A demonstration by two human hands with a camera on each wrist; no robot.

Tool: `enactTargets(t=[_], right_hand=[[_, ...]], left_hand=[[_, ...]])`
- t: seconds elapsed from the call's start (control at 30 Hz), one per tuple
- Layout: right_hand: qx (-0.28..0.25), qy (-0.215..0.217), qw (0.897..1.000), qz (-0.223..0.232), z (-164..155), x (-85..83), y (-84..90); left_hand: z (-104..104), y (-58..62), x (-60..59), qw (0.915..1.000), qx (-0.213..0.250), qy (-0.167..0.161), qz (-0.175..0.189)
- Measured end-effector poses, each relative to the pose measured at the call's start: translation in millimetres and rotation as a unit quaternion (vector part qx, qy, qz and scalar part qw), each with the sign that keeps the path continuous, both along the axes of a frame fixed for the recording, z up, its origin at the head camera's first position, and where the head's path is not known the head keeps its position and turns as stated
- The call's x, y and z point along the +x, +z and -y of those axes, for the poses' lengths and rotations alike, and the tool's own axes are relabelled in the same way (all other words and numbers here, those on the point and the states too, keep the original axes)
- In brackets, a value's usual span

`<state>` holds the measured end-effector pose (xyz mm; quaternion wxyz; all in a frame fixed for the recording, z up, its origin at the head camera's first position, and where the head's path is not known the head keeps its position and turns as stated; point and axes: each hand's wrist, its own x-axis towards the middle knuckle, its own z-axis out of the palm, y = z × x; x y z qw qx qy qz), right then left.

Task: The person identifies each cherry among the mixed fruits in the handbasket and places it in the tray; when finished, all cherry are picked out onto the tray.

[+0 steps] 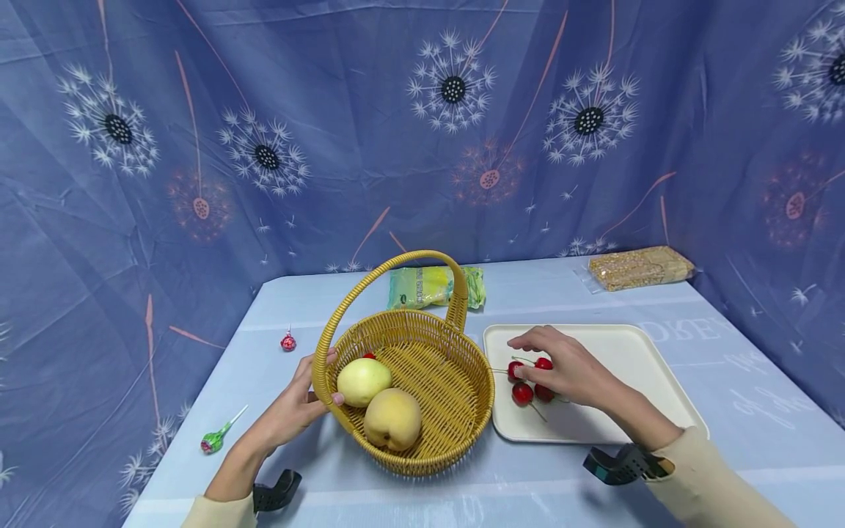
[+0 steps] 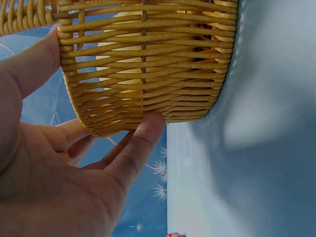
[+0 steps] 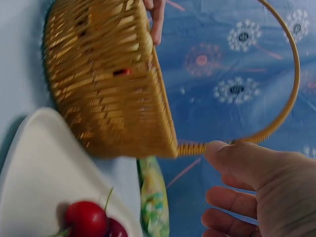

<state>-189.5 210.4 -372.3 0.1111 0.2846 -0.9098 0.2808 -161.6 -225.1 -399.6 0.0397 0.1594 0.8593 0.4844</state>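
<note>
Fingers point(image 1: 528, 341) of right hand point(image 1: 568, 370) arch over cherries point(image 1: 528, 381).

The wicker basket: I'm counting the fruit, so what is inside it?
Inside the basket lie a pale yellow-green fruit and a peach-coloured fruit. A red bit peeks out behind them; most of it is covered.
</note>
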Motion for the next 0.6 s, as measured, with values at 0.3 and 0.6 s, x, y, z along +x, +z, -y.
enactTargets(t=[0.3, 0.6], right_hand=[[0.019, 0.056, 0.998, 0.007, 40, -3.3, 21.7], [0.05, 0.115, 0.992, -0.009, 82, -12.3, 29.5]], left_hand=[[0, 0.3, 0.6, 0.9999, 0.005, 0.004, 0.011], [-1, 0.8, 1.4, 0.9999, 0.006, 0.007, 0.013]])
